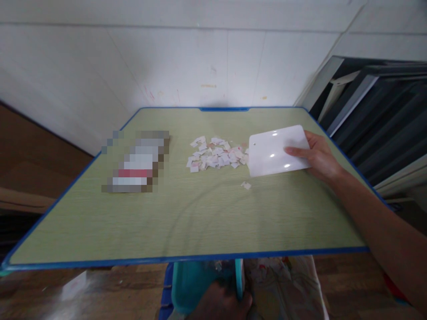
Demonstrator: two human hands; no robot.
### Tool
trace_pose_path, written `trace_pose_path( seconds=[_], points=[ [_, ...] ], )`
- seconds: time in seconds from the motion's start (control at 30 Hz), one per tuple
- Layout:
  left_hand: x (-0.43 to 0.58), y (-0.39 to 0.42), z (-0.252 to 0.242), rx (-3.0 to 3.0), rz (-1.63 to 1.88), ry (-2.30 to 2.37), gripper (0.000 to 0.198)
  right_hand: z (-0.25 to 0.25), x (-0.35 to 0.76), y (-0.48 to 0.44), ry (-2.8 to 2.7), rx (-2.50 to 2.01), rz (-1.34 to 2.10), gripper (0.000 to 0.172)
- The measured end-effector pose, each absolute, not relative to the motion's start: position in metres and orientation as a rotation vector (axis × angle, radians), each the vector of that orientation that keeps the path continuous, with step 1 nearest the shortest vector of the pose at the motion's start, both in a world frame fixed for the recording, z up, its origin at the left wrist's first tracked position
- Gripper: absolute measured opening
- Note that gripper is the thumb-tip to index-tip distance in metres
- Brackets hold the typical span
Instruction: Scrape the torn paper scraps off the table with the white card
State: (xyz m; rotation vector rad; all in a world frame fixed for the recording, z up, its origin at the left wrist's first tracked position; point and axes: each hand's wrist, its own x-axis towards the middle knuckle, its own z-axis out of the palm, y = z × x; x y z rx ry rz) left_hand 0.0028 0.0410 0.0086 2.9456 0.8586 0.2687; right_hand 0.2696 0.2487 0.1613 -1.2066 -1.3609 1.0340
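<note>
One scraper [278, 151] pinched in right hand [320, 158]; left hand [223, 305] shadowed, probably cropped, fingers unreadable.

Likely home room w/ small blue-edged desk [187, 222], white tiled wall [200, 66], wood floor [33, 293], stacked frames [383, 115]

The flat rectangular tabletop [187, 213] is pale yellow-green with a fine wood-grain pattern and a bright blue edge band. On it, the glossy plastic scraper card [273, 151] is plain white, and the heap of small paper scraps [216, 153] is white mixed with pale pink. Below the front edge the plastic container [196, 280] is teal, the panelled wall [187, 58] white, and the wooden floor [40, 293] brown.
</note>
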Motion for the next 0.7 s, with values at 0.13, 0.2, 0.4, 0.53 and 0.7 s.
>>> trace_pose_path(
  seconds=[0.13,0.2,0.4,0.53,0.7],
  points=[
    [0.002,0.039,0.007,2.944,0.275,0.853,0.022,0.161,0.267,0.247,-1.412,-1.210,0.997,0.034],
    [0.002,0.037,0.006,2.944,0.264,0.851,0.023,0.161,0.265,0.247,-1.435,-1.215,0.971,0.034],
    [0.001,0.037,0.006,2.953,0.224,0.865,0.023,0.160,0.258,0.246,-1.493,-1.218,0.893,0.033],
    [0.000,0.038,0.007,2.980,0.200,0.842,0.019,0.160,0.248,0.245,-1.526,-1.235,0.847,0.030],
    [0.001,0.039,0.007,2.981,0.232,0.846,0.020,0.160,0.233,0.241,-1.546,-1.218,0.841,0.029]
  ],
)
